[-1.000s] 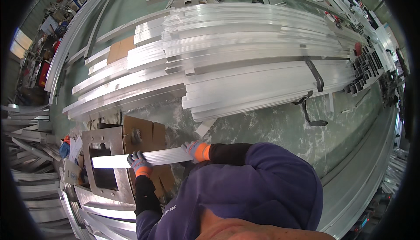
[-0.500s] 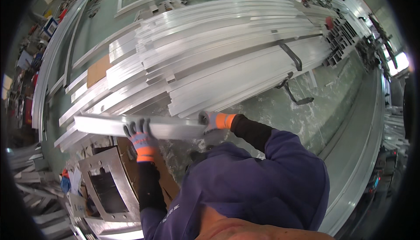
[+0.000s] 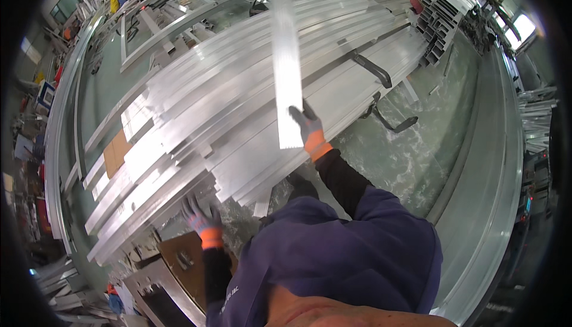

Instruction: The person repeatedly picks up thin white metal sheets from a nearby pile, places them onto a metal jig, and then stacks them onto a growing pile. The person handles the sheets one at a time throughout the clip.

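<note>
My right hand (image 3: 309, 131), in a grey glove with an orange cuff, grips the near end of a long silvery aluminium profile (image 3: 288, 83). The profile points away from me over the stack, its far part blurred at the top of the view. Below and to the left, my left hand (image 3: 201, 217), gloved the same way, holds nothing. Its fingers are spread beside the ends of the stacked profiles (image 3: 250, 148); whether they touch one is unclear.
A black strap (image 3: 396, 125) hangs over the stack's right side. Dark-ended hollow bars (image 3: 438, 26) are piled at the far right. Near my left arm are a brown cardboard piece (image 3: 185, 261) and a metal frame (image 3: 161, 285). A brown board (image 3: 116, 153) lies on the left.
The profile has swung from lying crosswise before me to pointing away. My left hand has let go of it and dropped lower. My right hand has moved forward, still gripping it.
</note>
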Action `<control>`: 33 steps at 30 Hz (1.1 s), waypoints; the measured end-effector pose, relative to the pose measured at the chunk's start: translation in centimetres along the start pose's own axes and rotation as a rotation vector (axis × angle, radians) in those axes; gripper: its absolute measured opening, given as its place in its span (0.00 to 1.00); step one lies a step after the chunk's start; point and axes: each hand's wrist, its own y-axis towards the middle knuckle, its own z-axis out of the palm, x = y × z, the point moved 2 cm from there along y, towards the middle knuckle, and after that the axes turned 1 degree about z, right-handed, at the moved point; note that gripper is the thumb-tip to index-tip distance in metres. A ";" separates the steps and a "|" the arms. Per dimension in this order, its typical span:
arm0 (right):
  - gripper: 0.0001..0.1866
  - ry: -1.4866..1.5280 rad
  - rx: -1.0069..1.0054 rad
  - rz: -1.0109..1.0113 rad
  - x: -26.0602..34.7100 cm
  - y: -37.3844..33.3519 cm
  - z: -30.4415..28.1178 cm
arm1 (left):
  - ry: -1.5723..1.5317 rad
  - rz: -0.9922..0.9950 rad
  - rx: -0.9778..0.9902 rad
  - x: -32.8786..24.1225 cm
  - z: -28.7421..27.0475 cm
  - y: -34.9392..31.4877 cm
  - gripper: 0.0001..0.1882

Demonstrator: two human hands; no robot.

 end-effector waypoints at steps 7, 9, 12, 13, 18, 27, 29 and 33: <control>0.34 0.268 -0.406 -0.126 3.0 25.4 -13.2 | 0.387 -0.842 0.696 8.9 9.4 -23.8 0.45; 0.34 0.039 -0.555 -0.167 4.5 31.3 -13.9 | 0.394 -0.954 0.796 6.0 9.3 -24.3 0.45; 0.34 0.248 -0.578 -0.233 4.8 40.3 -18.2 | 0.355 -1.022 0.795 2.7 9.4 -21.7 0.45; 0.33 0.250 -0.582 -0.243 4.9 43.0 -19.5 | 0.339 -1.036 0.784 2.0 9.7 -20.6 0.45; 0.28 0.405 -0.562 -0.211 4.6 52.4 -19.0 | 0.282 -1.145 0.729 -0.9 9.9 -18.5 0.44; 0.28 -0.145 -0.609 0.083 1.8 59.7 -16.5 | 0.266 -1.271 0.693 -3.2 9.0 -17.4 0.44; 0.28 -0.392 -0.625 0.120 1.8 60.3 -17.2 | 0.269 -1.286 0.688 -3.4 8.5 -17.3 0.43; 0.29 -0.942 -0.707 0.084 0.2 59.3 -15.7 | 0.253 -1.351 0.683 -3.9 8.1 -19.6 0.43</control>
